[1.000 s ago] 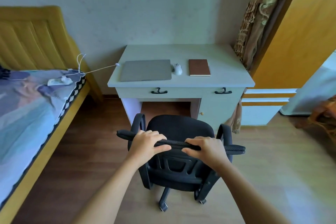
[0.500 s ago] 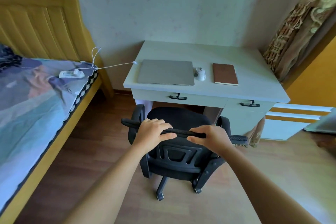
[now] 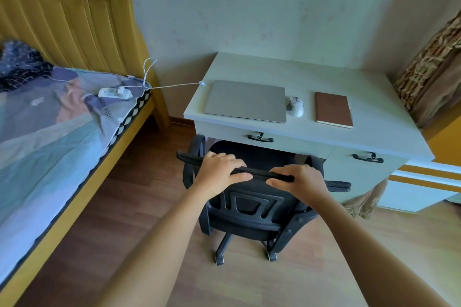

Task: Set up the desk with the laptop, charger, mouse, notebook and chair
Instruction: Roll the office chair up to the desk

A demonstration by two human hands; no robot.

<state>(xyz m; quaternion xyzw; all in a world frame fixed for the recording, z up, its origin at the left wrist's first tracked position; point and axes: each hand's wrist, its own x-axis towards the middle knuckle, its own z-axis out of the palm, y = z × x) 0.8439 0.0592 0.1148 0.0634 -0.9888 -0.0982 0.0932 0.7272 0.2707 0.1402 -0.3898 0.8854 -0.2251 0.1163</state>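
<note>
head view: black mesh-backed chair (image 3: 252, 204), both hands (image 3: 259, 177) clasped over its top rail, seat under desk (image 3: 374, 132)

Pale surface (image 3: 311, 75) against the wall, with closed grey laptop (image 3: 245, 101), white mouse (image 3: 295, 106) just beside it, brown notebook (image 3: 333, 109) further right. Bed (image 3: 45, 147) at left, carrying white charger (image 3: 115, 92) with cable (image 3: 174, 86). Wooden floor (image 3: 129, 207) under black chair (image 3: 252, 209).

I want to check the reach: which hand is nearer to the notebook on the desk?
Right. The right hand grips the chair backrest nearly below the notebook; the left hand grips it further left.
</note>
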